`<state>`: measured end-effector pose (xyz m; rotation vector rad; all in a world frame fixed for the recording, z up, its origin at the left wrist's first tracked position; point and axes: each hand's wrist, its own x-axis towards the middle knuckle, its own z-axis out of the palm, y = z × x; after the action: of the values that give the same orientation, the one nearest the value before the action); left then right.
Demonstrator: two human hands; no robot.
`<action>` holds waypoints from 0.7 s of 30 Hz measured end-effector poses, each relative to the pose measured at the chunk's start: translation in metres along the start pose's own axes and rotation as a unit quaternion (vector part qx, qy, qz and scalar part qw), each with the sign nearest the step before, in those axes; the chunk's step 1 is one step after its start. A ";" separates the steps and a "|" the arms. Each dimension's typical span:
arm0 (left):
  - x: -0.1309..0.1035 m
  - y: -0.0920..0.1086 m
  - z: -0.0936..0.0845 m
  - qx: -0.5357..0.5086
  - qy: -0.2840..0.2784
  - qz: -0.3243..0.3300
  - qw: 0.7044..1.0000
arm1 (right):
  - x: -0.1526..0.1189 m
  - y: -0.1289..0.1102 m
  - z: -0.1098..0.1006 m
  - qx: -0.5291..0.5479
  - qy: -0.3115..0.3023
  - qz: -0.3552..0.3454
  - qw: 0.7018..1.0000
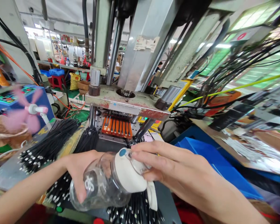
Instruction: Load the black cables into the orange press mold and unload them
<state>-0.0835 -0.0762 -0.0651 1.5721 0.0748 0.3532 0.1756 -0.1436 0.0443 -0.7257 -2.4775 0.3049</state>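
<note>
A clear water bottle (100,186) with a white lid (128,175) and a blue button lies tilted in front of me, its lid toward the right. My left hand (81,171) wraps round the bottle's body, the thumb on the near side and the other fingers partly hidden behind it. At the lid's top, my right hand (172,165) has its fingers closed over the clear spout cover. A white carry loop hangs from the lid. Below the bottle spread bundles of black cables (135,208) with pale ends.
A press machine (128,102) stands ahead, an orange fixture (118,127) holding several cables beneath its plate. More black cables (49,143) lie at left, near a spinning pink fan (32,109). A blue bin (214,168) and a workbench with white strips (245,147) are at right.
</note>
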 end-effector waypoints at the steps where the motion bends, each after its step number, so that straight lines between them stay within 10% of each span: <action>1: 0.000 -0.001 0.000 0.009 0.006 0.003 1.000 | 0.000 0.000 0.000 -0.009 0.001 0.006 1.000; 9: -0.002 -0.007 -0.002 0.051 0.016 -0.001 0.999 | 0.006 0.006 0.000 -0.111 -0.007 -0.021 0.994; 15: -0.003 -0.011 0.000 0.165 0.104 0.006 0.981 | 0.008 0.006 0.012 -0.325 0.004 0.150 0.934; 21: -0.005 -0.018 -0.007 0.234 0.163 0.010 0.958 | 0.007 0.008 -0.004 -0.164 -0.015 0.079 0.983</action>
<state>-0.0867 -0.0699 -0.0841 1.9674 0.4249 0.6439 0.1766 -0.1328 0.0481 -1.0624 -2.5310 -0.0389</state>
